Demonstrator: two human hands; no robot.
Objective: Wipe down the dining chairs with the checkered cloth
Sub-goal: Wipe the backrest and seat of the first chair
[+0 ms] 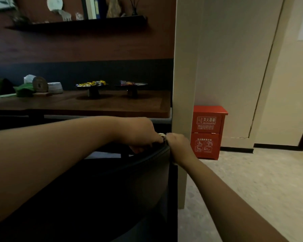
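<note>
A dark dining chair [126, 186] fills the lower left, its curved backrest rising toward the middle. Both hands meet at the backrest's top right corner. My left hand [138, 133] curls over the top edge with fingers bent down behind it. My right hand [177, 145] grips the corner from the right side. A small light scrap of the checkered cloth [162, 135] peeks out between the two hands; most of it is hidden under them, and I cannot tell which hand holds it.
A wooden table [101, 103] stands behind the chair with two dark pedestal dishes of wrapped sweets [92, 83], green items and a round ornament. A beige pillar [184, 67] stands right of the chair. A red fire-extinguisher box [207, 131] sits on the carpeted floor.
</note>
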